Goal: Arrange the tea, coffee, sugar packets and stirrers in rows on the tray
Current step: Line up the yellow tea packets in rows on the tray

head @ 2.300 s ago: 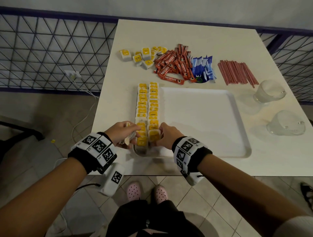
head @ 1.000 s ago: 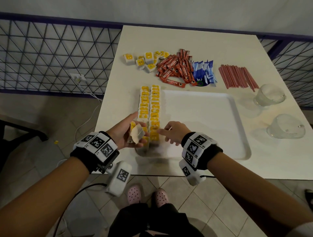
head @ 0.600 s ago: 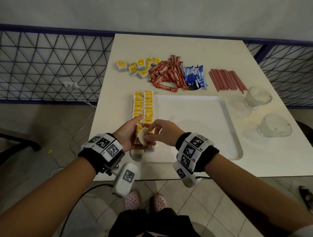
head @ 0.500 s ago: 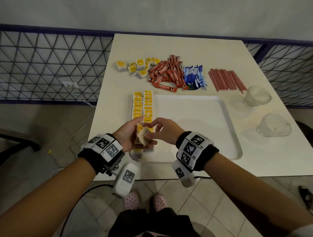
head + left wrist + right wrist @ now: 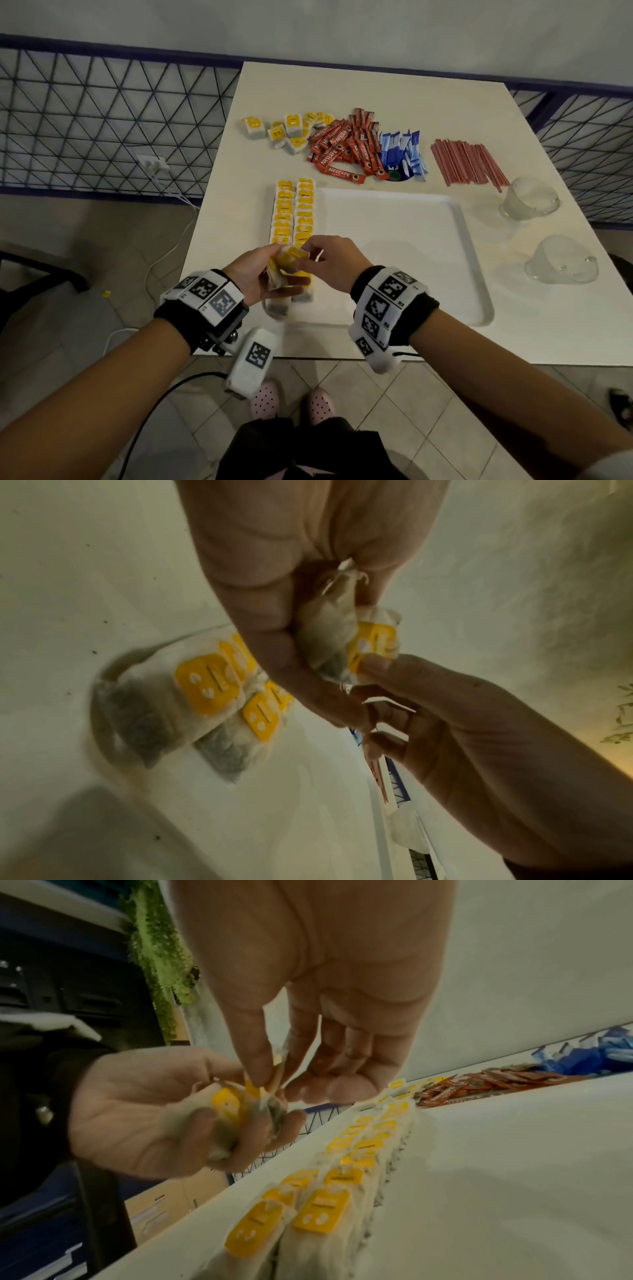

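Left hand (image 5: 255, 274), lifted off the tray (image 5: 404, 260) since a second ago, cups a small bunch of tea bags (image 5: 286, 265) in curled fingers above the near end of the two tea-bag rows (image 5: 294, 219). Right hand (image 5: 329, 260), earlier resting on the rows, now pinches the yellow tag of one held bag between thumb and forefinger, evidently drawing it out for placing. Coffee sticks (image 5: 346, 147), sugar packets (image 5: 402, 154) and stirrers (image 5: 466, 161) lie unsorted on the counter (image 5: 394, 89) beyond.
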A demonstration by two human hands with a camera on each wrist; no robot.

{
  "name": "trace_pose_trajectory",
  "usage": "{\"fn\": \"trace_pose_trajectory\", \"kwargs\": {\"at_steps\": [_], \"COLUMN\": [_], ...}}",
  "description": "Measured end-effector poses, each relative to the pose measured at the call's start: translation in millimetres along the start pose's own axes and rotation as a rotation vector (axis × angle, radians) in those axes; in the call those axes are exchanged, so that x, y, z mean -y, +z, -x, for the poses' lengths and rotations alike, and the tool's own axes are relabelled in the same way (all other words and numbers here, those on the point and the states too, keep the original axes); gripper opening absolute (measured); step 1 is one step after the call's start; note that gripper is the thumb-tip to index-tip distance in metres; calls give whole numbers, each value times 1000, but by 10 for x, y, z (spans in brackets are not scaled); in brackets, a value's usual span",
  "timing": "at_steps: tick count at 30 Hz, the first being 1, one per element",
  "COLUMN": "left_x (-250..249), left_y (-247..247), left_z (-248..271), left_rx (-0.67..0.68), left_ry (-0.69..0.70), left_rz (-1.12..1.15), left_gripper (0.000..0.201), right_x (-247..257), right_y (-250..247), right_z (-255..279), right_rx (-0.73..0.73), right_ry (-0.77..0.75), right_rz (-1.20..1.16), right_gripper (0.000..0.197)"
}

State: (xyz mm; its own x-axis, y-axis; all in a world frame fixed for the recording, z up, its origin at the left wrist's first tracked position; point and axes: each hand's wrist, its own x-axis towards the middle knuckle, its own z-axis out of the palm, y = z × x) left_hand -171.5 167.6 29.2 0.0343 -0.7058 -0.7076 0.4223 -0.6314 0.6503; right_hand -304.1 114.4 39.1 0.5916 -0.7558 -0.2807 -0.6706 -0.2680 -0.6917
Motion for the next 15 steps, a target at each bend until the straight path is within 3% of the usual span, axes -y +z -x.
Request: {"fn": "trace_pose_trajectory", "kwargs": {"at_steps": [4, 7, 11, 15], "left_x": [42, 66, 88, 129], "left_y": [-80, -122, -143, -76], "left_z": [45, 90, 135, 132], "left_rx": [-83, -151, -112, -131], "left_ry": [12, 100, 246, 297], "left_rz": [-126, -145, -222, -368], "left_gripper": [24, 14, 17, 8], "right_x": [-19, -48, -71, -91], "right_y": [-72, -120, -150, -158], "right_z": [-37, -48, -36, -47], "right_rx": [30, 107, 218, 221], "right_ry": [7, -6, -1, -6], "right_rz": [-1, -62, -47, -41], "right_gripper": [20, 9, 3, 15]}}
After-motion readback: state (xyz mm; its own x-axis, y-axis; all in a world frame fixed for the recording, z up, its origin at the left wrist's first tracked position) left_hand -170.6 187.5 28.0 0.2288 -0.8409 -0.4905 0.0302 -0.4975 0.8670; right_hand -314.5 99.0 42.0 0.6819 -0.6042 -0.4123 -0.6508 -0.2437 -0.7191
